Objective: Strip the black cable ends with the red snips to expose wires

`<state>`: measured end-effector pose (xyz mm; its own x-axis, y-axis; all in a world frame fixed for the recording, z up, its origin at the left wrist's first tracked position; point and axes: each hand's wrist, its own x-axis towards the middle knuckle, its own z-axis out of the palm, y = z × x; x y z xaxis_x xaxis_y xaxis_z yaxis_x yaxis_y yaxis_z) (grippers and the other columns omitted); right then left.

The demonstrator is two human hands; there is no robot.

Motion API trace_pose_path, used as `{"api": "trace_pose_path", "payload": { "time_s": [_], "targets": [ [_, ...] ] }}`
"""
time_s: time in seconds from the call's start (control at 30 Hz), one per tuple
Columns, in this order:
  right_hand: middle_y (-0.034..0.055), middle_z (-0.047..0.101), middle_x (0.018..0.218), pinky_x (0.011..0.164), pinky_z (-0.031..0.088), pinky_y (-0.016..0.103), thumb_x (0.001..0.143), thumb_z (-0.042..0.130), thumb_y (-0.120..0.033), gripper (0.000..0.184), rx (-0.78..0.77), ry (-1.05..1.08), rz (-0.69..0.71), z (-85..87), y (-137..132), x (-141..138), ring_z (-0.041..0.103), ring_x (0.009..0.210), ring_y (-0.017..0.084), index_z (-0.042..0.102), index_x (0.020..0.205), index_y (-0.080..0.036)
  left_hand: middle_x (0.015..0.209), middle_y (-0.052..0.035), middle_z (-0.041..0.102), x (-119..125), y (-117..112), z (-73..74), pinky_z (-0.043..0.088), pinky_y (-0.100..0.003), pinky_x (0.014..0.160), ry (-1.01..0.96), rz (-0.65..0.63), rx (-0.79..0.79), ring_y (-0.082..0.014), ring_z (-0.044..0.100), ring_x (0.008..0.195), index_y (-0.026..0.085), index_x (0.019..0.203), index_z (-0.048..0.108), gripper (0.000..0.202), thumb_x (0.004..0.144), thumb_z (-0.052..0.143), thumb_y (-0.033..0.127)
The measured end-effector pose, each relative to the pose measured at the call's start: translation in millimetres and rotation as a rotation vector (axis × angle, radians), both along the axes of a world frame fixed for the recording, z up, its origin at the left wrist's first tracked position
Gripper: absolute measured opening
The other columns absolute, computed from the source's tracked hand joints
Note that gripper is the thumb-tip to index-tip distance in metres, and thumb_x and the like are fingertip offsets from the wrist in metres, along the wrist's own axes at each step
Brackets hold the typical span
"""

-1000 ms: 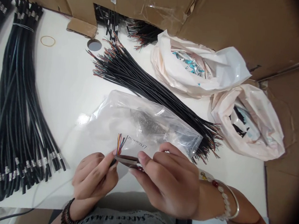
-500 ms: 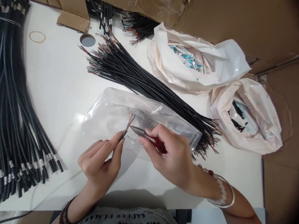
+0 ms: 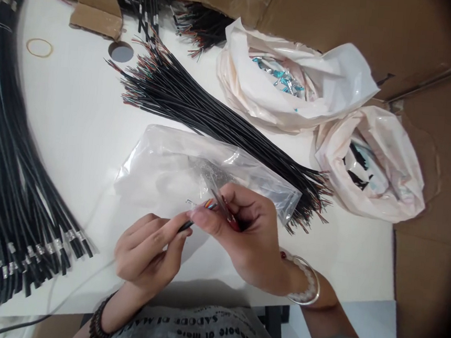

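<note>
Between thumb and forefinger, my left hand (image 3: 149,246) pinches a black cable (image 3: 185,225) near its end. Thin coloured wires (image 3: 210,204), orange and blue among them, come out of the cable's sheath. My right hand (image 3: 249,234) is closed around red-handled snips (image 3: 224,206), whose grey blades point up and to the left. Its thumb lies over the wires, close to my left fingertips, and partly hides them. Below the hands lies a clear plastic bag (image 3: 163,158) with a grey, grainy-looking patch (image 3: 209,172).
Behind the plastic bag a bundle of black cables (image 3: 214,115) with bare wire ends lies diagonally. More cables (image 3: 11,129) with silvery bands fill the left. Two white plastic bags (image 3: 333,107) of scraps stand at right, by cardboard walls (image 3: 333,20). A rubber band (image 3: 39,47) lies near a table hole (image 3: 121,51).
My right hand has moved in against the cable end, and its thumb now presses on the wires. The snips have turned to point more upward. The view has shifted slightly.
</note>
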<state>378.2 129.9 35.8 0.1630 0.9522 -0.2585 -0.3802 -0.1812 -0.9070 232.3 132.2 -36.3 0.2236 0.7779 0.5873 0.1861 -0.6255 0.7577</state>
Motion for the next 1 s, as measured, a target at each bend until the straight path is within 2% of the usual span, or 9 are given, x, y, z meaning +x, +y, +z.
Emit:
{"api": "trace_pose_path", "payload": {
  "time_s": [0.1, 0.23, 0.33, 0.4, 0.47, 0.57, 0.63, 0.8, 1.0],
  "targets": [
    [-0.009, 0.04, 0.049, 0.04, 0.027, 0.018, 0.071, 0.084, -0.022, 0.039, 0.058, 0.04, 0.02, -1.6, -2.9, 2.0, 0.027, 0.045, 0.003, 0.048, 0.056, -0.018, 0.07, -0.0001, 0.065, -4.9, 3.3, 16.0, 0.04, -0.021, 0.05, 0.022, -0.162, -0.251, -0.0083, 0.052, 0.056, 0.018, 0.114, 0.069, 0.026, 0.091, 0.058, 0.015],
    [-0.0069, 0.054, 0.056, 0.043, 0.035, 0.02, 0.073, 0.082, -0.018, 0.029, 0.082, 0.074, 0.126, -3.5, -9.5, 11.2, 0.042, 0.044, 0.005, 0.054, 0.065, -0.019, 0.055, 0.0025, 0.055, -15.7, 13.9, 37.1, 0.036, -0.02, 0.046, -0.071, -0.622, -0.862, -0.0075, 0.046, 0.048, 0.021, 0.106, 0.066, 0.032, 0.101, 0.038, 0.036],
    [-0.0063, 0.059, 0.057, 0.047, 0.045, 0.02, 0.076, 0.079, -0.016, 0.024, 0.072, 0.181, 0.274, -4.9, -12.4, 15.7, 0.059, 0.048, 0.009, 0.056, 0.071, -0.02, 0.05, 0.0025, 0.047, -18.0, 19.9, 39.9, 0.026, -0.021, 0.038, -0.186, -1.009, -1.237, -0.0061, 0.032, 0.04, 0.018, 0.094, 0.069, 0.037, 0.1, 0.039, 0.039],
    [-0.0059, 0.061, 0.057, 0.049, 0.049, 0.02, 0.077, 0.078, -0.016, 0.025, 0.054, 0.242, 0.308, -5.4, -12.0, 16.2, 0.063, 0.049, 0.01, 0.055, 0.071, -0.019, 0.051, 0.0034, 0.043, -14.7, 19.6, 37.1, 0.02, -0.021, 0.036, -0.286, -1.105, -1.364, -0.0046, 0.026, 0.039, 0.018, 0.093, 0.068, 0.034, 0.099, 0.042, 0.039],
    [-0.0058, 0.061, 0.056, 0.049, 0.051, 0.018, 0.076, 0.079, -0.015, 0.026, 0.024, 0.272, 0.265, -5.6, -10.3, 15.1, 0.062, 0.048, 0.009, 0.054, 0.068, -0.018, 0.054, 0.0043, 0.042, -8.4, 15.5, 33.5, 0.021, -0.019, 0.039, -0.346, -0.961, -1.316, -0.0042, 0.027, 0.042, 0.02, 0.092, 0.067, 0.025, 0.098, 0.046, 0.034],
    [-0.0064, 0.059, 0.054, 0.05, 0.054, 0.021, 0.074, 0.081, -0.017, 0.025, -0.022, 0.32, 0.198, -6.8, -7.8, 12.3, 0.06, 0.046, 0.009, 0.057, 0.067, -0.017, 0.057, 0.004, 0.043, 1.8, 7.2, 29.3, 0.031, -0.017, 0.046, -0.306, -0.634, -1.029, -0.0053, 0.036, 0.05, 0.021, 0.086, 0.064, 0.02, 0.098, 0.048, 0.026],
    [-0.0062, 0.06, 0.055, 0.05, 0.055, 0.021, 0.072, 0.082, -0.019, 0.023, -0.026, 0.347, 0.173, -8.0, -7.2, 10.9, 0.06, 0.048, 0.009, 0.06, 0.068, -0.017, 0.057, 0.0034, 0.045, 5.9, 4.0, 26.5, 0.035, -0.018, 0.048, -0.241, -0.514, -0.821, -0.0067, 0.041, 0.052, 0.021, 0.087, 0.064, 0.019, 0.097, 0.048, 0.021],
    [-0.0059, 0.062, 0.056, 0.051, 0.054, 0.017, 0.064, 0.087, -0.014, 0.022, -0.029, 0.343, 0.174, -8.0, -6.6, 11.3, 0.059, 0.051, 0.007, 0.065, 0.067, -0.018, 0.063, 0.0006, 0.058, 5.4, 7.9, 19.7, 0.036, -0.018, 0.045, -0.109, -0.494, -0.453, -0.0069, 0.046, 0.05, 0.018, 0.093, 0.062, 0.021, 0.094, 0.044, 0.008],
    [-0.0062, 0.057, 0.051, 0.048, 0.054, 0.023, 0.063, 0.089, -0.027, 0.031, -0.101, 0.279, 0.247, -4.7, -1.4, 11.8, 0.055, 0.048, 0.01, 0.058, 0.059, -0.022, 0.063, -0.0012, 0.06, 0.3, 11.6, 14.8, 0.041, -0.019, 0.048, -0.038, -0.508, -0.341, -0.0085, 0.053, 0.053, 0.017, 0.089, 0.061, 0.026, 0.092, 0.04, 0.002]
  ]
}}
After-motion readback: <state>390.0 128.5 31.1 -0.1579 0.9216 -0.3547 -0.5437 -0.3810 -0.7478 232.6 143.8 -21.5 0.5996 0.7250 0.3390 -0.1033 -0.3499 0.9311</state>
